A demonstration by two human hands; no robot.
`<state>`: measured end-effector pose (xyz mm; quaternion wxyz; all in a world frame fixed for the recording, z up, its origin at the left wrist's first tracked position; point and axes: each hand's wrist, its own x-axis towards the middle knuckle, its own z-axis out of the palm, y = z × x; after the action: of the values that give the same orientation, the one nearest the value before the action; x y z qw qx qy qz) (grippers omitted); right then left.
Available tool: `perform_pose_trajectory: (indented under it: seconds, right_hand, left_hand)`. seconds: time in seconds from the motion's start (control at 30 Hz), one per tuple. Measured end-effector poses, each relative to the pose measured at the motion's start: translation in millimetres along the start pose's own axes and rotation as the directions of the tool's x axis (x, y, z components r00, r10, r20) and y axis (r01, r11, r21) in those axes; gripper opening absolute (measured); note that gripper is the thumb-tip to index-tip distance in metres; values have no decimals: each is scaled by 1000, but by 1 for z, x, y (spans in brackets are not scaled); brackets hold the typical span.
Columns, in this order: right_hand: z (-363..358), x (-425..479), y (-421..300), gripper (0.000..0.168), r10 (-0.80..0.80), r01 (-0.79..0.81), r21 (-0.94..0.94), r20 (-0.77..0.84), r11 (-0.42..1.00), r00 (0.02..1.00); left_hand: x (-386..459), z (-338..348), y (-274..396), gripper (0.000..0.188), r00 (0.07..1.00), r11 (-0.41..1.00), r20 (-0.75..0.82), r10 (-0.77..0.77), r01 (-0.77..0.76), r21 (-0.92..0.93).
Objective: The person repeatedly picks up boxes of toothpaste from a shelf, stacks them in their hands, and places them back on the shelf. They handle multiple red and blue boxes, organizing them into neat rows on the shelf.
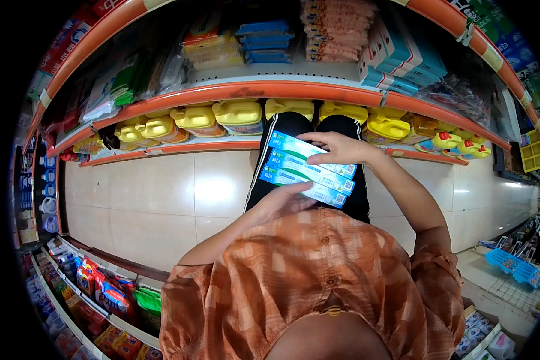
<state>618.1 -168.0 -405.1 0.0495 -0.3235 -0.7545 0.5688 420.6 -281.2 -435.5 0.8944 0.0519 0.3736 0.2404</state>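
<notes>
Three blue-and-white toothpaste boxes lie side by side above my lap, slightly fanned and slanting down to the right: the upper box (282,141), the middle box (281,160) and the lower box (321,191). My left hand (290,200) holds the lower box near its middle, thumb on its face, the other fingers partly hidden beneath. From the upper right, my right hand (339,148) grips the upper and middle boxes, its thumb across their faces and its fingers at the far edge. The boxes bear printed writing and square codes.
Ahead runs a shelf with an orange edge (234,90), stocked with packaged goods and blue-and-white cartons (398,49). Yellow jugs (238,114) line the lower shelf. Pale floor tiles (153,189) lie beneath. Behind at left are shelves of bagged goods (112,294); a blue basket (513,267) is at right.
</notes>
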Motion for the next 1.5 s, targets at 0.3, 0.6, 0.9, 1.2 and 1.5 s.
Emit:
perform_pose_trajectory:
  seconds: [0.3,0.6,0.9,1.2,1.5]
  right_hand:
    - [8,-2,17,63,33,-40,199,37,979,999]
    - [12,-4,16,60,29,-30,163,7,986,1000]
    - [-1,-8,-2,53,134,-139,84,58,987,989]
    - [-32,6,-26,46,55,-38,-270,54,962,997]
    - [-43,18,-31,41,43,-53,-488,-30,871,999]
  left_hand:
    - [-64,-28,29,34,981,824,-155,117,-9,567]
    - [-70,-15,34,91,572,-636,528,627,-14,771]
    - [-27,-11,64,99,625,-637,629,462,-260,726]
    - [-22,-1,68,108,563,-573,575,594,-206,793]
    - [-10,-4,79,115,553,-506,527,645,-207,838]
